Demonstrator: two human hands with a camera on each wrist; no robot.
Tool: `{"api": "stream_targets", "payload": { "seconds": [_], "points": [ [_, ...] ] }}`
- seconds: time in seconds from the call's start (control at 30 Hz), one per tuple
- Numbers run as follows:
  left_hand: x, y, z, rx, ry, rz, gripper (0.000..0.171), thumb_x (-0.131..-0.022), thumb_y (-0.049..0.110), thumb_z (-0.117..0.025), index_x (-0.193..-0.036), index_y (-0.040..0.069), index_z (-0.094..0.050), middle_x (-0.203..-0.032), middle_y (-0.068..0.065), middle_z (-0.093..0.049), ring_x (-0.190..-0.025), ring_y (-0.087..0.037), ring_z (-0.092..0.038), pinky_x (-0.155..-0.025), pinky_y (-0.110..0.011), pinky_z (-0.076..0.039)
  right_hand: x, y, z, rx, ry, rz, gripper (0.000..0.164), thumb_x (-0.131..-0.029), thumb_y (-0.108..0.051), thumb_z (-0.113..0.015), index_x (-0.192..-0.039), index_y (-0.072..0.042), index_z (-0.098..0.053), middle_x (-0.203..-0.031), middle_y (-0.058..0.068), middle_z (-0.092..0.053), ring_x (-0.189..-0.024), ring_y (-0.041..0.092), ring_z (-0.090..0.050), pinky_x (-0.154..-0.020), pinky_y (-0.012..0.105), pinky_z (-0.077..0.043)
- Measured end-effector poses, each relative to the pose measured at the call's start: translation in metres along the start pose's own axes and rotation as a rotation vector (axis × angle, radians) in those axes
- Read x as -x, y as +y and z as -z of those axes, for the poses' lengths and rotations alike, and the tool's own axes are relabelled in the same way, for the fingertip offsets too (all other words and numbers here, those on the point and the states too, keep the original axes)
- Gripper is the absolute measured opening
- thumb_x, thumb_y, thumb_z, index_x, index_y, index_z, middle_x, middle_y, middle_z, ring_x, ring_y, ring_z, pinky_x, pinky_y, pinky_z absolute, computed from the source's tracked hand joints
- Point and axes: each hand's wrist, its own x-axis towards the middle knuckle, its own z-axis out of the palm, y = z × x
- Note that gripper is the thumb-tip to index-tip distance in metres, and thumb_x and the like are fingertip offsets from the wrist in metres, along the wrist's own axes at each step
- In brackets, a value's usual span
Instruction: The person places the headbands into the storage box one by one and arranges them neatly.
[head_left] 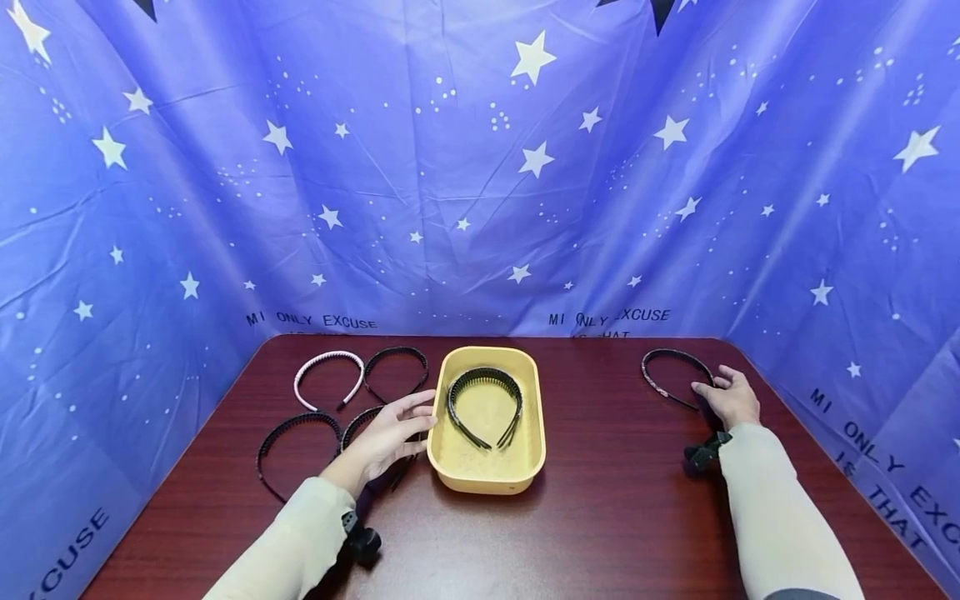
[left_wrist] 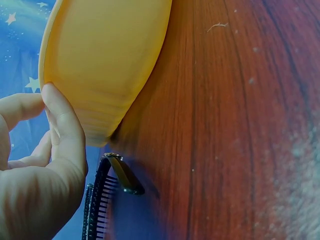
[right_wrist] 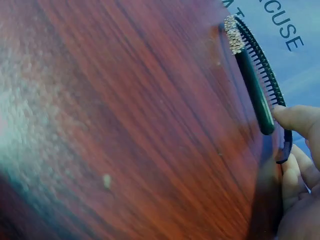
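A yellow plastic bin (head_left: 486,482) stands mid-table, with black toothed headbands (head_left: 483,376) nested in it. My left hand (head_left: 390,440) is at the bin's left side; in the left wrist view its thumb and a finger pinch the rim of the bin (left_wrist: 107,50). Far to the right, my right hand (head_left: 733,402) pinches one end of a black headband (head_left: 675,352). The right wrist view shows this headband (right_wrist: 257,55) with comb teeth and a glittery, beaded patch near its other end. Beneath my left hand lies another black headband (head_left: 360,416), partly hidden.
Left of the bin lie a white headband (head_left: 330,355), a black one (head_left: 397,350) beside it, and another black one (head_left: 300,416) nearer me. A blue star-patterned curtain (head_left: 480,167) hangs around the dark red wooden table (head_left: 600,517).
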Motion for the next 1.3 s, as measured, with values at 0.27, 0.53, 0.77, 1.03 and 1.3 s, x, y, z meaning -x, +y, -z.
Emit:
{"api": "stream_targets", "payload": {
  "seconds": [0.27,0.53,0.77,1.03,1.3],
  "points": [
    [-0.001,-0.001,0.001,0.005,-0.003,-0.005,0.061,-0.097,0.003,-0.061,-0.152,0.002,-0.036,-0.137,-0.027,-0.049,-0.111,-0.026,-0.059,-0.086,-0.038,-0.054,-0.009,0.002,-0.009,-0.022,0.116,-0.045,0.065,-0.094,-0.012,-0.061,-0.151,0.004,-0.033,-0.142,0.029,-0.047,-0.132,0.045,-0.043,-0.116,0.047,-0.021],
    [-0.001,-0.001,0.0,0.004,-0.005,-0.001,0.061,-0.097,0.003,-0.061,-0.152,0.002,-0.036,-0.137,-0.028,-0.049,-0.108,-0.023,-0.06,-0.086,-0.038,-0.054,-0.004,-0.007,-0.009,-0.048,0.14,-0.126,0.06,-0.096,-0.011,-0.059,-0.15,0.003,-0.038,-0.141,0.024,-0.051,-0.133,0.04,-0.045,-0.116,0.042,-0.024],
    [-0.001,-0.001,0.0,0.001,-0.003,0.002,0.061,-0.096,0.003,-0.061,-0.152,0.002,-0.037,-0.135,-0.025,-0.051,-0.107,-0.023,-0.06,-0.085,-0.038,-0.055,0.003,-0.013,-0.005,-0.068,0.169,-0.142,0.054,-0.095,-0.011,-0.059,-0.145,0.005,-0.046,-0.112,0.011,-0.072,-0.131,0.038,-0.047,-0.116,0.037,-0.023],
    [-0.002,-0.002,0.001,0.002,-0.007,-0.004,0.061,-0.096,0.003,-0.061,-0.152,0.001,-0.036,-0.135,-0.026,-0.051,-0.107,-0.023,-0.061,-0.084,-0.037,-0.055,0.0,-0.011,-0.007,0.045,0.155,-0.143,0.051,-0.096,-0.019,-0.057,-0.141,0.002,-0.05,-0.146,0.028,-0.043,-0.136,0.046,-0.032,-0.115,0.044,-0.023],
    [-0.002,-0.002,0.002,0.0,-0.006,-0.002,0.06,-0.097,0.002,-0.06,-0.152,0.002,-0.036,-0.135,-0.026,-0.05,-0.106,-0.022,-0.061,-0.084,-0.036,-0.055,-0.004,-0.007,-0.007,0.104,0.091,-0.087,0.048,-0.098,-0.024,-0.054,-0.137,0.003,-0.053,-0.146,0.029,-0.042,-0.133,0.047,-0.034,-0.111,0.048,-0.026]
  ]
}}
